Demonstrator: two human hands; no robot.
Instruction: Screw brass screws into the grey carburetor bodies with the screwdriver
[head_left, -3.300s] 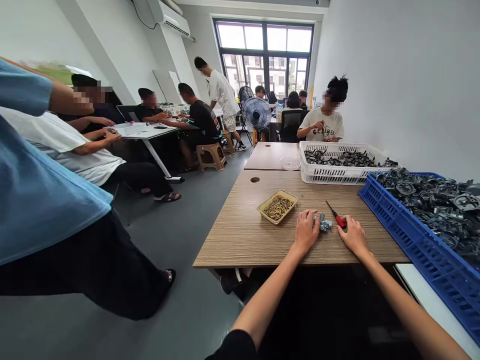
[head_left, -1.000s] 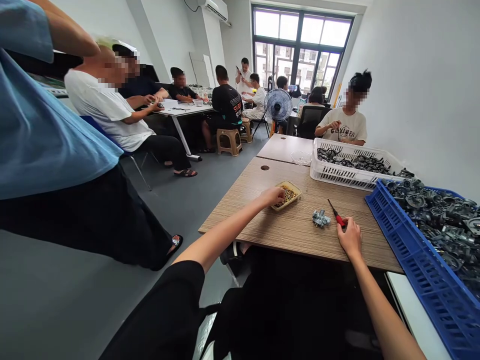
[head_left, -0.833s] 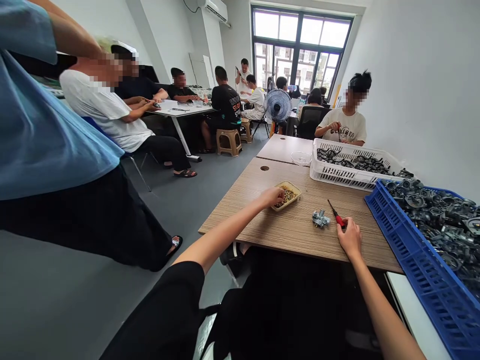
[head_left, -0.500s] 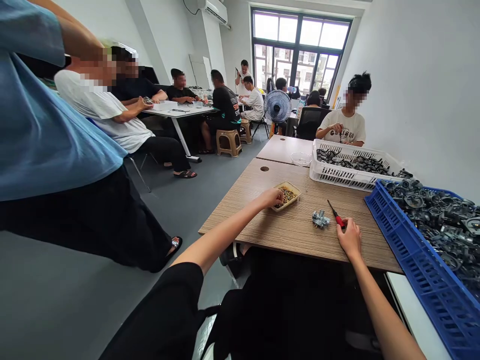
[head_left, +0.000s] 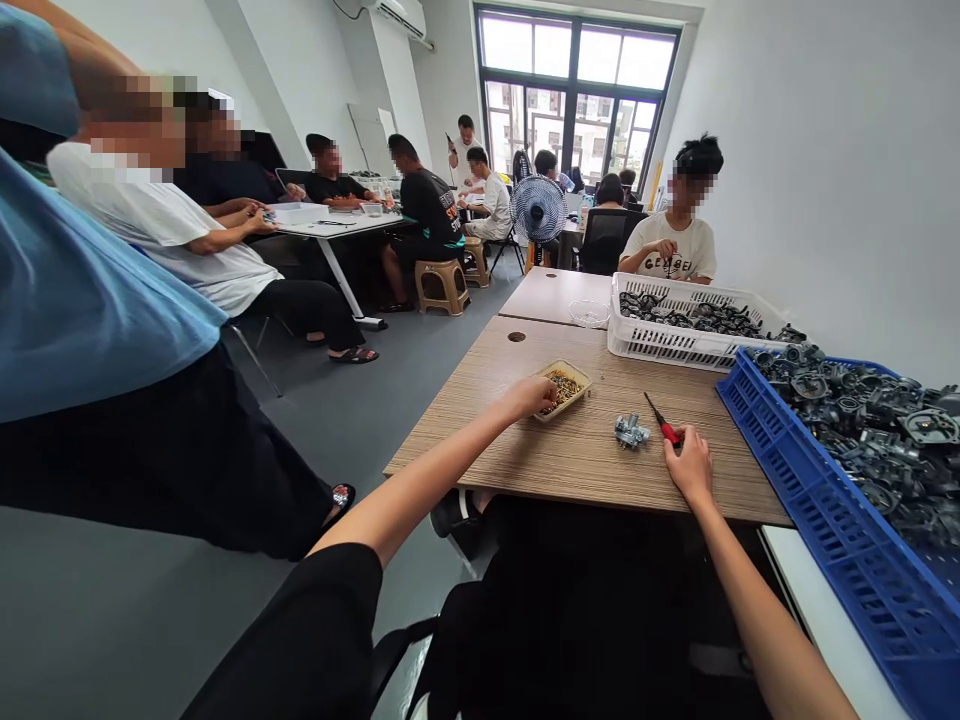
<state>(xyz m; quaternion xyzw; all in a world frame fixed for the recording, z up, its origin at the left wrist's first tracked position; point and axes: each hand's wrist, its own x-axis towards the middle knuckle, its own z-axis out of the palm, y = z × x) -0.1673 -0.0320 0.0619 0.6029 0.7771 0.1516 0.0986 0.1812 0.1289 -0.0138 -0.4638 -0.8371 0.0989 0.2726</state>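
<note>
My left hand (head_left: 534, 396) reaches into a small cream tray (head_left: 583, 388) of brass-coloured small parts (head_left: 564, 384). Its fingers are bent together among the parts, and whatever lies between the fingertips is too small to make out. On the wood-grain table, my right hand (head_left: 690, 464) is wrapped round the red handle of a screwdriver (head_left: 666, 428), whose dark shaft points away and to the left. A silver metal carburetor (head_left: 631, 431) rests between the two hands, apart from both.
At the right stands a blue crate (head_left: 817, 500) heaped with carburetors. Behind it is a white crate (head_left: 675, 345) of dark parts, with a co-worker (head_left: 671, 245) seated beyond. A clear round dish (head_left: 589, 313) lies farther back. A person in blue (head_left: 97, 300) stands close at left.
The whole view has shifted slightly, so things appear a little farther left. My left hand stays in the tray, and my right hand keeps its hold on the screwdriver.
</note>
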